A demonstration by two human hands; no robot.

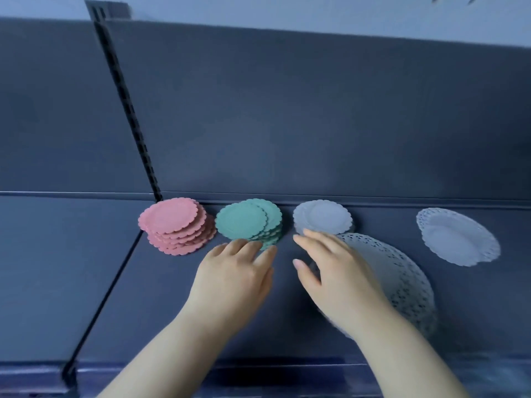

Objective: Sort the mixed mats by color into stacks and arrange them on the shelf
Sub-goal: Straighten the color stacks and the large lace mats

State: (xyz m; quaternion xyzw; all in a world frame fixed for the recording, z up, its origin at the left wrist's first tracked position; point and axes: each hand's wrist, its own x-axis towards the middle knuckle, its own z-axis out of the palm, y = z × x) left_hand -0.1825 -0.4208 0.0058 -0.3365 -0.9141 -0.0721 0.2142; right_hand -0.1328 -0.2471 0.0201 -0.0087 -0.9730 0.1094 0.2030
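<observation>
Currently, head view, one entry per item, left to right along the shelf [86,282].

Pink stack [176,225]: far left, against the back panel [316,110], just right of the slotted upright [126,110]. Several scalloped round mats, fanned unevenly toward the near side.

Green stack [248,222]: just right of the pink one, apart from it. The top mat sits shifted left of those beneath. The left hand [235,280] lies palm down at its near edge, fingers loosely spread, fingertips touching or nearly touching the lowest mats; grasping nothing that can be seen.

Small grey stack [322,216]: right of green, fairly square.

Large lace mats [402,282]: near right, pale grey, pierced borders, several layers. The right hand [339,277] rests over their left part, fingers extended, thumb out to the left; whether its grip has closed on a mat cannot be told, as the palm hides the contact.

Single large lace mat [458,237]: far right, well apart, lying flat.

Handling, judged: thin, light, flexible and likely slick against each other; a stack would slide or fan if pushed from one side. Best taken by pinching the rim, or squared with both palms at opposite edges. The lace borders look easy to snag.

Orientation: all mats lie flat, faces up. Being round, they have no long axis; apparent ovals are lens distortion.
</observation>
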